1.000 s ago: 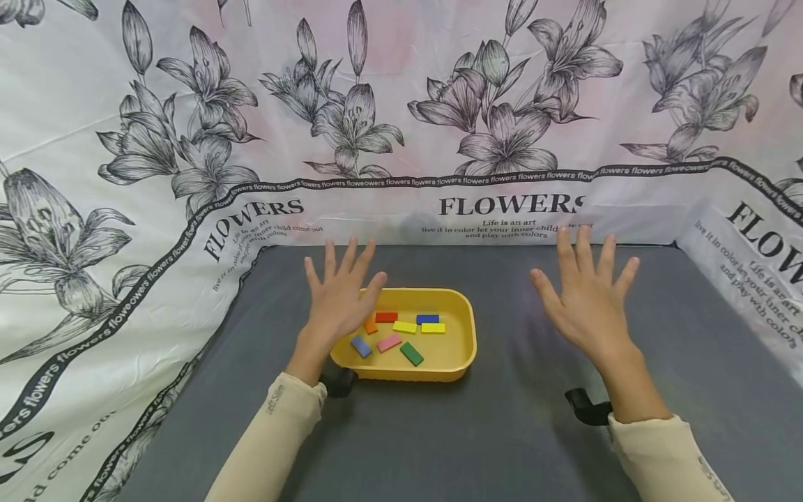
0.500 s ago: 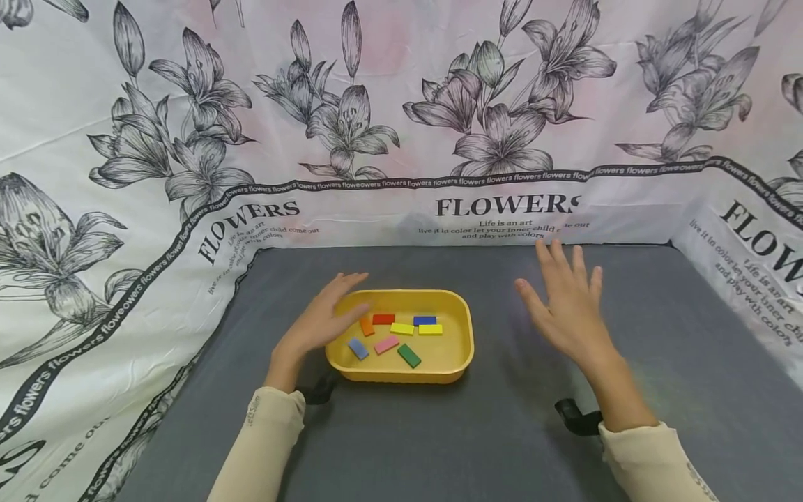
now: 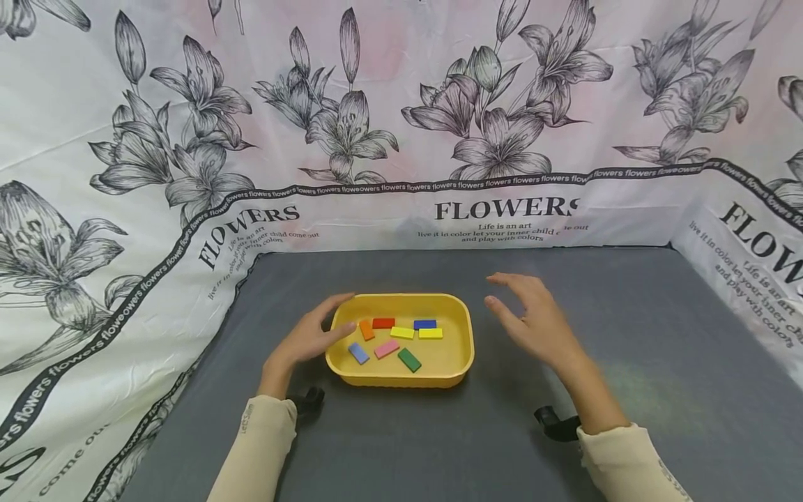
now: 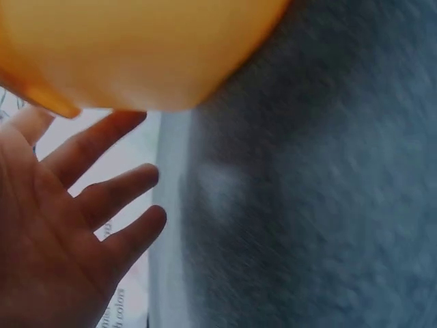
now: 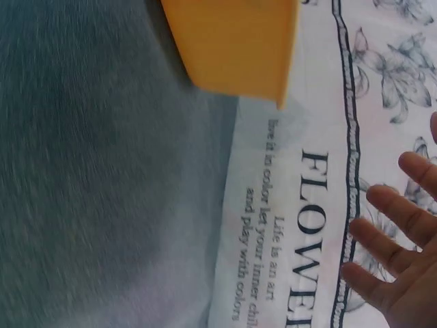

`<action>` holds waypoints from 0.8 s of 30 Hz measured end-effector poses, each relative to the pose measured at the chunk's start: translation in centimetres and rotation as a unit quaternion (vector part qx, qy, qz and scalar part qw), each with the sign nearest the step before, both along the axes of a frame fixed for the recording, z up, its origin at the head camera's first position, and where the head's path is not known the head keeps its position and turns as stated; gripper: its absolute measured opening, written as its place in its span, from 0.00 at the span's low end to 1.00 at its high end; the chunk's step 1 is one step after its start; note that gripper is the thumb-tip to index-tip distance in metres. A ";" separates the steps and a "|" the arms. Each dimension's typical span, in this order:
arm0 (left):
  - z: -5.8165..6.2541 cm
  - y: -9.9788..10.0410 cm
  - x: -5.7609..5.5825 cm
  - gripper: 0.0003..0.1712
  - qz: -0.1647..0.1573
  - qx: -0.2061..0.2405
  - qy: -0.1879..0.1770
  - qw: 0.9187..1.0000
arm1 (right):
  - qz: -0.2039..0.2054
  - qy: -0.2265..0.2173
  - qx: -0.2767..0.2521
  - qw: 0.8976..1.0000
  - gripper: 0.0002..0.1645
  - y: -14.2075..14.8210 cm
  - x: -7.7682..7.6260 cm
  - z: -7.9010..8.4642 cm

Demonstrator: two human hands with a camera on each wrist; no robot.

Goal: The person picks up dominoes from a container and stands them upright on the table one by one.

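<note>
A yellow tray (image 3: pixel 401 381) sits on the grey table. Inside lie several small flat blocks, among them a red block (image 3: pixel 383 323), a green block (image 3: pixel 410 360), a pink block (image 3: pixel 386 348) and an orange block (image 3: pixel 366 330). At the tray's left end is my left hand (image 3: pixel 306 336), its thumb over the rim and its fingers outside. The left wrist view shows those fingers spread beside the tray wall; whether they touch it I cannot tell. My right hand (image 3: pixel 536 321) hovers to the right of the tray, apart from it, with fingers extended and holding nothing.
A white cloth (image 3: pixel 364 216) printed with flowers and lettering rises behind the table (image 3: pixel 426 446) and along both sides. Black straps (image 3: pixel 557 424) hang at both wrists.
Both hands have come down. The left turned and lowered to the tray's left end, while the right moved left toward its right end. The tray and blocks stay in place.
</note>
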State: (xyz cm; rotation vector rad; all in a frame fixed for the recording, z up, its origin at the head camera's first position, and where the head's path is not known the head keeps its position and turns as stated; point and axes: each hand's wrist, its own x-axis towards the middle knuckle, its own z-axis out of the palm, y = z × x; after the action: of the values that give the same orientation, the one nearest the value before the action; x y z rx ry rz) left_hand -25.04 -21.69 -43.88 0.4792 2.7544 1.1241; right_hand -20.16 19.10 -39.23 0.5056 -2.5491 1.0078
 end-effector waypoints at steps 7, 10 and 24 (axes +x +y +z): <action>-0.8 -0.6 -0.1 0.39 -0.003 0.025 -0.041 0.999 | 0.020 0.014 0.014 1.000 0.20 -2.1 -0.1 -1.1; -0.9 -0.7 -0.2 0.40 -0.009 0.034 -0.053 0.998 | 0.030 0.010 0.028 0.999 0.20 -3.1 -0.2 -1.6; -1.1 -1.1 -0.4 0.42 -0.021 0.047 -0.062 0.997 | 0.078 -0.006 0.119 0.990 0.17 -7.3 -1.4 -2.7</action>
State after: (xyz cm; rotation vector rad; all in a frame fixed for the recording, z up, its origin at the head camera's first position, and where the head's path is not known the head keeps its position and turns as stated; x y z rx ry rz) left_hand -25.41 -22.82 -45.01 0.4603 2.5824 1.2340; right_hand -21.55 11.78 -41.95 0.7764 -2.6911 0.7587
